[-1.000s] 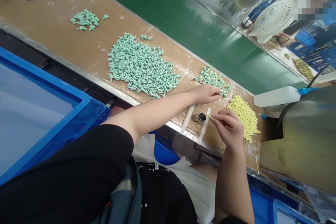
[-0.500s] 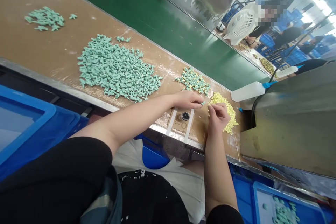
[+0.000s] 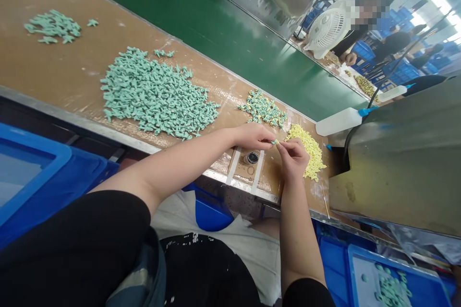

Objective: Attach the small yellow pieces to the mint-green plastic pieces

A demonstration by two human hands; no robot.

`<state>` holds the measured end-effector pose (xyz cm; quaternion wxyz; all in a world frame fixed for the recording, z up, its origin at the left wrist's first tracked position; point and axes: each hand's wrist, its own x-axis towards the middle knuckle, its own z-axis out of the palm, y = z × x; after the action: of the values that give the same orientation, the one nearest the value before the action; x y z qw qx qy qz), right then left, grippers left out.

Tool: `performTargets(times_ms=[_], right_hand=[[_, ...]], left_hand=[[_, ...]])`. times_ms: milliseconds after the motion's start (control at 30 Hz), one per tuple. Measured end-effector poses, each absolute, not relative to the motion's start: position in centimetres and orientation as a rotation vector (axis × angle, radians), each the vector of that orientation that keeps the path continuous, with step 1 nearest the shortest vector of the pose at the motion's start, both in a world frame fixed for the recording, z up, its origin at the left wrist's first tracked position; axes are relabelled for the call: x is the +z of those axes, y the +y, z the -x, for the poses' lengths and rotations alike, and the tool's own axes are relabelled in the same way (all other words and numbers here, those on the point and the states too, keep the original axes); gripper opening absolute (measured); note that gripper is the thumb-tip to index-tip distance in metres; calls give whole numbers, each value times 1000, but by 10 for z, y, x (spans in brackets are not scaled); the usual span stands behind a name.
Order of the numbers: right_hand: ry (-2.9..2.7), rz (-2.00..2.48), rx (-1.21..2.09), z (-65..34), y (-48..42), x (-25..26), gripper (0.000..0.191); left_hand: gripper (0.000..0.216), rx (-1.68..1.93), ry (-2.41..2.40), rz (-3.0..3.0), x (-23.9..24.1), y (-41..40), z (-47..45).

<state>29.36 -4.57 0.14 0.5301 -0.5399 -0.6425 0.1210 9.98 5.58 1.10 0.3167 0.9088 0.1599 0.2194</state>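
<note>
My left hand (image 3: pixel 254 135) pinches a small green piece (image 3: pixel 274 142) between thumb and forefinger. Against that same piece come the closed fingertips of my right hand (image 3: pixel 294 157); whatever they hold is too small to make out. Beside my right hand, partly covered by it, lies a heap of small yellow pieces (image 3: pixel 312 151). Just beyond my left hand is a pile of green pieces with yellow parts (image 3: pixel 264 108). A small round pot with dark contents (image 3: pixel 252 158) stands below my hands, between two strips of white tape. A large heap of plain green star-like pieces (image 3: pixel 158 93) spreads to the left.
A smaller green group (image 3: pixel 54 26) lies far left. Behind the brown tabletop (image 3: pixel 86 64) runs a green belt (image 3: pixel 151 14). A white bottle with blue tip (image 3: pixel 338 123) and a metal housing (image 3: pixel 396 168) bound the right. Blue bins (image 3: pixel 68 158) stand below; another person sits beyond a fan (image 3: pixel 329 29).
My right hand has moved left from the yellow heap, and its fingertips now meet the green piece in my left hand. The view has shifted slightly.
</note>
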Motion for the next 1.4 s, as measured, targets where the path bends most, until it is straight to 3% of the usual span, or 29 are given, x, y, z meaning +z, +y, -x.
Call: performTargets(times_ms=[233, 533, 700, 733, 867, 933, 1167, 1400], right_hand=[[-1540, 1247, 466, -297, -44, -4, 34], [-1521, 1198, 612, -298, -43, -5, 26], [-1564, 1252, 604, -304, -43, -3, 66], [-1563, 1301, 491, -307, -42, -3, 65], [-1470, 1665, -73, -324, -40, -9, 30], [-1493, 1828, -220, -330, -39, -13, 27], [-1669, 2184, -394, -325, -35, -15, 34], [-1726, 2178, -349, -319, -36, -14, 28]], left_hand=[[23, 595, 319, -2511, 9, 53, -100], [23, 527, 373, -2622, 18, 49, -98], [23, 503, 482, -2667, 21, 53, -94], [24, 486, 535, -2693, 22, 54, -93], [25, 309, 842, -2779, 25, 60, -86], [28, 212, 998, -2763, 27, 62, -84], [32, 234, 1387, -2390, 34, 61, -82], [18, 521, 1315, -2233, 31, 52, -87]])
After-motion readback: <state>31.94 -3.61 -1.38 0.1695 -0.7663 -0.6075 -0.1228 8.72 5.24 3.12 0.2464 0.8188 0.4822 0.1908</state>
